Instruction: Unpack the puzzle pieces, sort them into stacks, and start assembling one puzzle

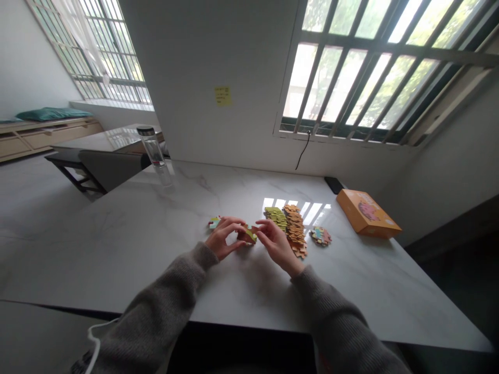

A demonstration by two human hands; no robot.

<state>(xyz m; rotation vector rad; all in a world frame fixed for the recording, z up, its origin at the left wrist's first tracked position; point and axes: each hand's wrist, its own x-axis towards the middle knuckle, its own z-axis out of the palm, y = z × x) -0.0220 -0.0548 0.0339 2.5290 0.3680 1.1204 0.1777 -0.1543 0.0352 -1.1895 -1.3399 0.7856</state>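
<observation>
Fingers either side of a green jigsaw piece

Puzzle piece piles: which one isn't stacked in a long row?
The multicoloured clump, rightmost, small and flat; the green stack and orange stack both run in long overlapped rows.

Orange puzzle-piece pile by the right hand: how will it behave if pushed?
The orange puzzle-piece pile would probably slump apart: its pieces look loose, merely overlapping. Each looks thin, light, likely stiff card. On the smooth marble-look tabletop, they would likely skid, not roll.
</observation>
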